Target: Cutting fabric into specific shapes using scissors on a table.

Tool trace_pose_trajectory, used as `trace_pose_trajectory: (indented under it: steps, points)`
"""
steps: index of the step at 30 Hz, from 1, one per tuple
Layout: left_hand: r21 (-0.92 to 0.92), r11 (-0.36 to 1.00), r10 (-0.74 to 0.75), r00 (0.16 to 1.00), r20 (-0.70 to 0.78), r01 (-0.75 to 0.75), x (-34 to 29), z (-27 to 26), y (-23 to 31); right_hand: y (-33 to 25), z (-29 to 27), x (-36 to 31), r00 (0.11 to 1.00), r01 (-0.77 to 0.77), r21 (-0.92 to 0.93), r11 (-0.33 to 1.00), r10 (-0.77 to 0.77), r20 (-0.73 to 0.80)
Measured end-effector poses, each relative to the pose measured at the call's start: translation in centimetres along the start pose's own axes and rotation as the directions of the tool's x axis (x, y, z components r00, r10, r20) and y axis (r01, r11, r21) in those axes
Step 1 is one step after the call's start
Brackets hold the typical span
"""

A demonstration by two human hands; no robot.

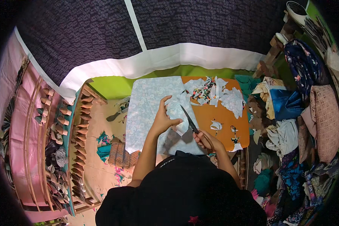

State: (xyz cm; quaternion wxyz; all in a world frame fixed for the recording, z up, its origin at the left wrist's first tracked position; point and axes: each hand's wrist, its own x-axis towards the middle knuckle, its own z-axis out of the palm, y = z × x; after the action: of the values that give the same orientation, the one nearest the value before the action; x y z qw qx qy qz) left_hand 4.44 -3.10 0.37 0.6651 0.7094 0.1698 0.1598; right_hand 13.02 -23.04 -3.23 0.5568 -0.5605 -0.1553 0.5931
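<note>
Both hands work at mid-frame: my right hand (pixel 206 140) grips black scissors (pixel 189 119), blades up-left, while my left hand (pixel 162 121) pinches the pale blue cloth (pixel 148 105) on the orange counter (pixel 211 115). Beyond, upper centre, lie cloth scraps (pixel 214 92).

You're in a black top (pixel 184 192), short-sleeved or sleeveless, can't tell which: both forearms bare from approx. the elbow down. Small line of white lettering near the neckline, left of centre, too small to read. Small red star-shaped mark at the lower edge, approx. centre. Left hand (pixel 162 120) and right hand (pixel 207 140) bare: no gloves, rings or watch visible.
</note>
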Motion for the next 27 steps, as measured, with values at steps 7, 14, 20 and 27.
trace_pose_trajectory:
  steps: [7,14,20,27]
  points:
    - [0.055,0.996,0.068,0.996,-0.059,-0.065,0.0,-0.3,-1.3,-0.3,-0.5,0.0,0.987,0.131,-0.281,0.951,-0.098,0.128]
    - [0.007,0.999,-0.032,0.999,-0.016,0.032,-0.2,0.2,0.1,0.4,-0.7,0.1,0.978,0.199,-0.292,0.936,-0.170,0.121]
    - [0.057,0.998,-0.003,1.000,0.008,0.003,-0.1,0.4,-0.1,1.4,-2.1,1.0,0.979,-0.004,-0.022,1.000,0.009,0.205]
    - [0.128,0.989,-0.074,0.997,0.008,0.072,-0.3,0.4,1.1,0.8,-1.3,0.5,0.993,0.042,-0.112,0.993,-0.030,0.113]
